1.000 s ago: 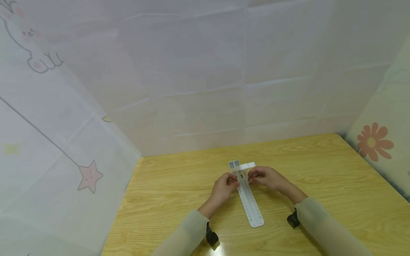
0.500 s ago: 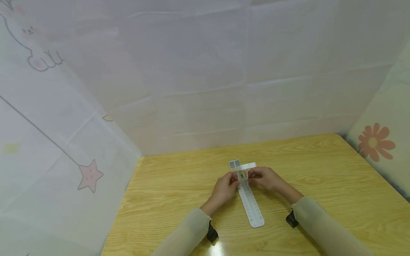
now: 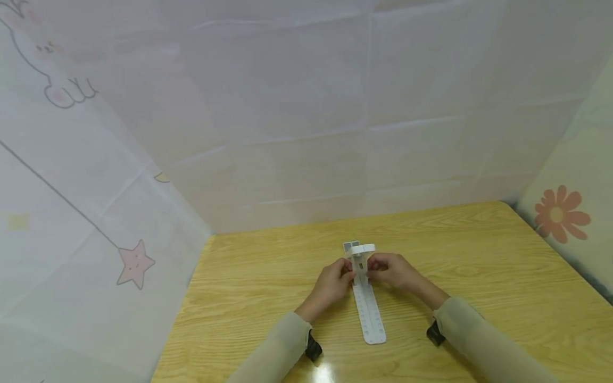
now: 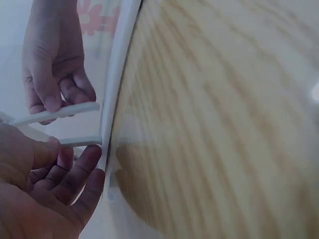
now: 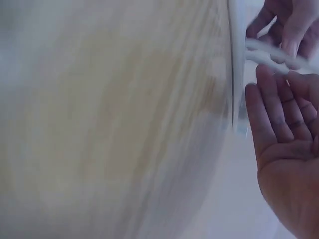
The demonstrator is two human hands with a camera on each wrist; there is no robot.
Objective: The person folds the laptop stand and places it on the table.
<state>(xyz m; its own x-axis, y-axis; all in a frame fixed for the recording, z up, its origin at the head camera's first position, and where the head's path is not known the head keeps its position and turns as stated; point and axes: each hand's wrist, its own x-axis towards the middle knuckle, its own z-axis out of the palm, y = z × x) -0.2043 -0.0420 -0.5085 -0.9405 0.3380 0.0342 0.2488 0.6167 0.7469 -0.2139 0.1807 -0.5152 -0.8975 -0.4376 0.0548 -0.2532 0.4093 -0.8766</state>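
A long white plastic strip [image 3: 369, 314], rounded at its near end and marked along both edges, lies on the wooden table. Two thin white upright arms rise from its far part, topped by a short pale crosspiece [image 3: 364, 248]. My left hand [image 3: 331, 284] pinches one arm [image 4: 79, 141] between thumb and fingers, the other fingers spread near the base. Opposite it, my right hand [image 3: 394, 270] pinches the other arm [image 4: 82, 108]. The arms stand a small gap apart. In the right wrist view, my right hand's fingers [image 5: 271, 109] extend beside the strip's edge.
Two grey pads [image 3: 351, 245] show at the strip's far end. The yellow wood-grain table [image 3: 263, 266] ends at a pale cloth backdrop [image 3: 297, 133]. Black cameras [image 3: 313, 348] hang at both wrists.
The arms and crosspiece have come closer together, and the crosspiece looks narrower. The strip's near end has swung slightly left. My right hand has shifted a little left with its arm.
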